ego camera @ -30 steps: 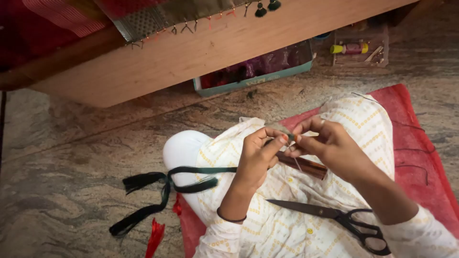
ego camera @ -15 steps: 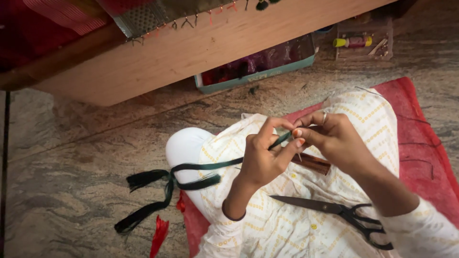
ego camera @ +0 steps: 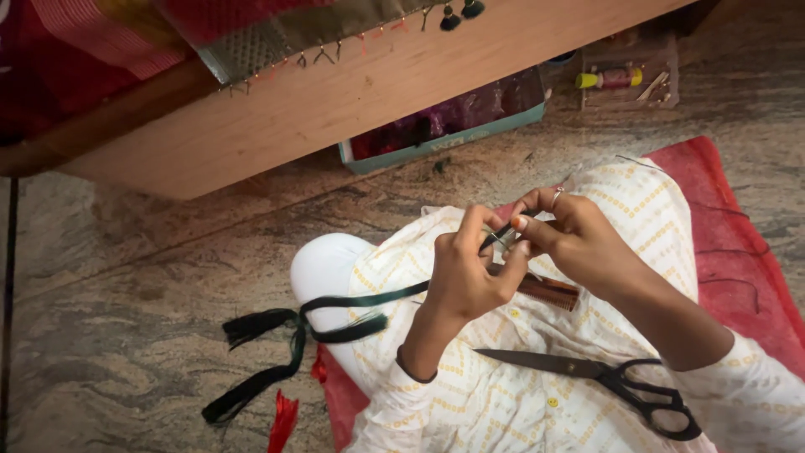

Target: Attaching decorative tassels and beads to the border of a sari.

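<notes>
The left hand (ego camera: 466, 273) and the right hand (ego camera: 574, 235) meet over the lap, fingers pinching one end of a dark green cord (ego camera: 335, 312). The rest trails onto the floor. It looks like fine tying work; next needs tiny, steady pulls.

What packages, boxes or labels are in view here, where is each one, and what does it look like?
Teal box: on the floor under the wooden ledge, top centre; shallow, rectangular, light marks on its rim, filled with purple and dark red material.
Brown tray: on the floor, top right; flat, rectangular, holding a yellow and pink spool and pale sticks.
No signs or screens in view.
</notes>
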